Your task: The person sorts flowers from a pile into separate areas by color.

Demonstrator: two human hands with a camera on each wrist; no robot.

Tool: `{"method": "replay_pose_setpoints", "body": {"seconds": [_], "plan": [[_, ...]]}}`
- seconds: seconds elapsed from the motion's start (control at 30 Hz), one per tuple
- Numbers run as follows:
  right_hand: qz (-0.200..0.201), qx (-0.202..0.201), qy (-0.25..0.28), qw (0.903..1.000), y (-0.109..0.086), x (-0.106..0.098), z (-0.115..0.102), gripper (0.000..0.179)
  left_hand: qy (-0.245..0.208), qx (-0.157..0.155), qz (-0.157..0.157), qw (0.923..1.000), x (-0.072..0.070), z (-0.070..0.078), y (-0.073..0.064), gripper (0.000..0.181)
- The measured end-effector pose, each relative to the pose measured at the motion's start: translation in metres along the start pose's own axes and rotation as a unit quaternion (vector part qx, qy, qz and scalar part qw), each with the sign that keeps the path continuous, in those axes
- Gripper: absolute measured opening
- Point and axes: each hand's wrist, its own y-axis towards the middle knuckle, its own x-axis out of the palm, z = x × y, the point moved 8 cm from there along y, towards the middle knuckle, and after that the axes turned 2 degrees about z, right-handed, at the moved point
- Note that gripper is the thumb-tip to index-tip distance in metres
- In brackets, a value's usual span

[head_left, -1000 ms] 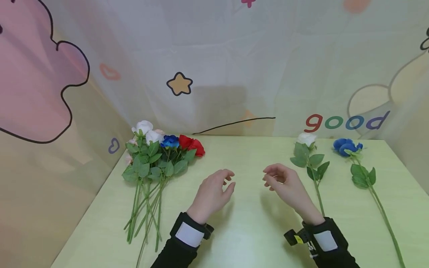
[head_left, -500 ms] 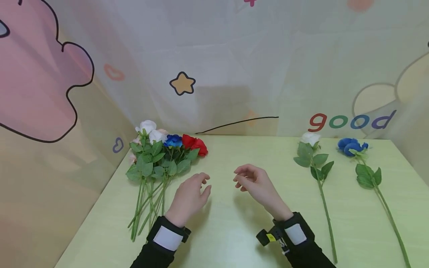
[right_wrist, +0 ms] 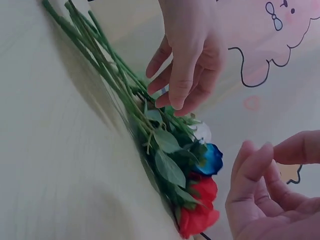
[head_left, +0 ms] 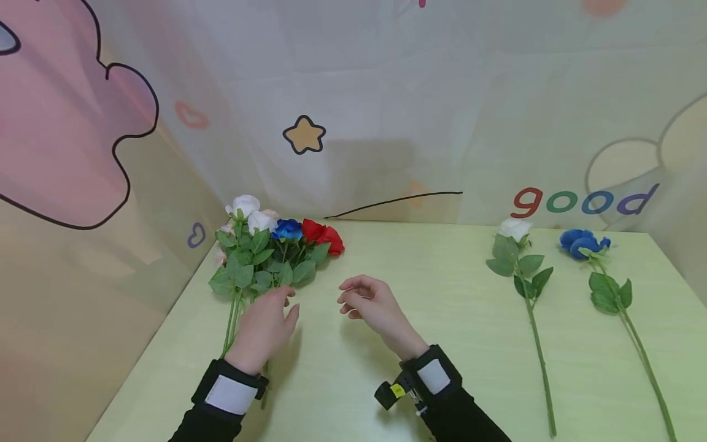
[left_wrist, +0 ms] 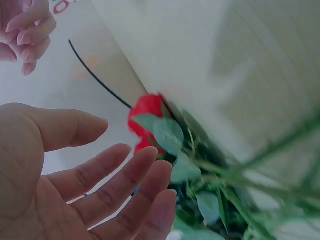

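A bunch of artificial roses lies at the left of the table, with white roses (head_left: 246,207), a blue rose (head_left: 287,229), red roses (head_left: 326,238) and pale pink ones among green leaves. My left hand (head_left: 264,325) hovers over the green stems, its fingers loosely bent and holding nothing; it hides part of the stems in the head view. To the right of the bunch my right hand (head_left: 372,310) hangs above the table, fingers relaxed and nothing in them. The left wrist view shows the left palm beside the red roses (left_wrist: 147,117), apart from them.
On the right of the table (head_left: 442,258) lie a single white rose (head_left: 515,229) and a single blue rose (head_left: 584,244), their stems pointing toward me. A printed cloth (head_left: 386,110) hangs behind the table and along the left side.
Both hands have moved left across the table, the left one from beside the bunch to above its stems. The roses have stayed in place; the head view has shifted slightly.
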Motion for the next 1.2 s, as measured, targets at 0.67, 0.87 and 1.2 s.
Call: {"method": "replay_pose_setpoints", "body": {"seconds": [0.67,0.87,1.2], "plan": [[-0.028,-0.008,0.021,0.9993,-0.005,0.03,0.013,0.019,-0.022,-0.063,-0.04,0.997,-0.021,-0.063,-0.022,0.025],[-0.028,-0.014,0.015,0.9994,-0.006,0.027,0.006,0.018,-0.03,-0.07,-0.06,0.9953,-0.011,-0.063,-0.024,0.029],[-0.034,-0.01,0.02,0.9992,-0.007,0.029,0.004,0.018,-0.031,-0.069,-0.099,0.9922,0.009,-0.06,-0.027,0.025]]}}
